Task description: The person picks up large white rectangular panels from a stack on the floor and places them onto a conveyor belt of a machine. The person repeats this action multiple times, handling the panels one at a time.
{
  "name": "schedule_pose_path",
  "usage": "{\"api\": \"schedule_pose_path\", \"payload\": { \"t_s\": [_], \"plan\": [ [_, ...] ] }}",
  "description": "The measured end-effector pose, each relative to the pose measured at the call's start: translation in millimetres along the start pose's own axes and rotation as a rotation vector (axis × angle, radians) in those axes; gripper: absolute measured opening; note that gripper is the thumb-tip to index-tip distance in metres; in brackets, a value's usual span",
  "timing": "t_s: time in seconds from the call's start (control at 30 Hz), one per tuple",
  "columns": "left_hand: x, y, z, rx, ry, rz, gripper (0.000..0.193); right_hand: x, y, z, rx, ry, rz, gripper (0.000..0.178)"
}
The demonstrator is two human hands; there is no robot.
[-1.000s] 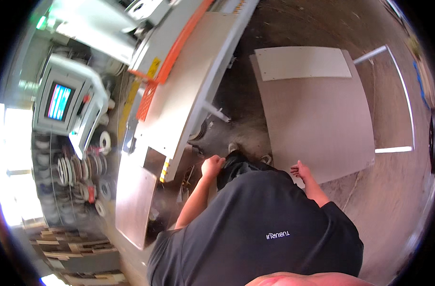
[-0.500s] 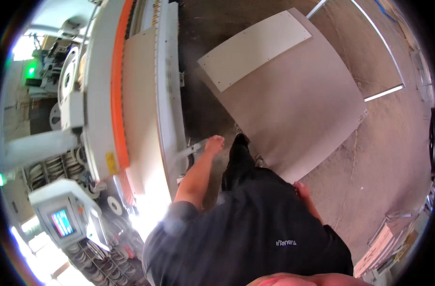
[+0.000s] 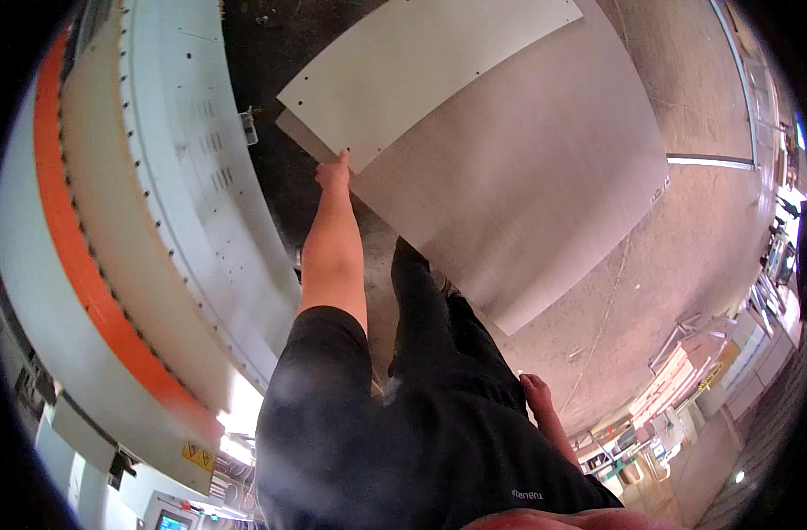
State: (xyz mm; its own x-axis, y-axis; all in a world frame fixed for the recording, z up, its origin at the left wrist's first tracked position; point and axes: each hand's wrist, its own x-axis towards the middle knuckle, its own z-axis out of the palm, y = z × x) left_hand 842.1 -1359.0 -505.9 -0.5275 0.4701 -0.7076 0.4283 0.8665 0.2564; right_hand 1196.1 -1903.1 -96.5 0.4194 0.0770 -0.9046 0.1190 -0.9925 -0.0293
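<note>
A pale panel with small dark holes along its edges lies on a larger grey-brown board in front of me. My left hand reaches out to the near left corner of the pale panel. One finger is stretched onto its surface beside a hole, apart from the other fingers, which bend at the board's edge. No firm grip on the panel shows. My right hand hangs low at my side, its fingers curled, with nothing visible in them.
Along the left runs a long white machine with an orange strip and a tan board on it. A small lit screen is at lower left. Stacked boards stand at lower right. A pale metal bar lies on the floor at right.
My left hand has moved forward from beside the machine to the pale panel's corner. The view has shifted, bringing the panel closer and the machine further left. My right hand still hangs low.
</note>
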Motion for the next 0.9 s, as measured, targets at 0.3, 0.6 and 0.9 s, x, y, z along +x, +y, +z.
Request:
{"api": "schedule_pose_path", "payload": {
  "t_s": [0.3, 0.6, 0.9],
  "plan": [
    [33.5, -9.7, 10.2, -0.013, 0.121, 0.220, 0.087, 10.2, 5.3, 0.0, -0.152, -0.011, 0.063, 0.035],
    [34.0, -61.9, -32.7, -0.778, -0.231, 0.013, 0.041, 48.3, 17.8, -9.3, -0.054, -0.005, -0.041, 0.037],
    [-197.9, -114.9, -6.6, -0.765, -0.505, 0.252, 0.060, 97.9, 53.4, -38.3, -0.046, -0.034, -0.272, 0.036]
  ]
}}
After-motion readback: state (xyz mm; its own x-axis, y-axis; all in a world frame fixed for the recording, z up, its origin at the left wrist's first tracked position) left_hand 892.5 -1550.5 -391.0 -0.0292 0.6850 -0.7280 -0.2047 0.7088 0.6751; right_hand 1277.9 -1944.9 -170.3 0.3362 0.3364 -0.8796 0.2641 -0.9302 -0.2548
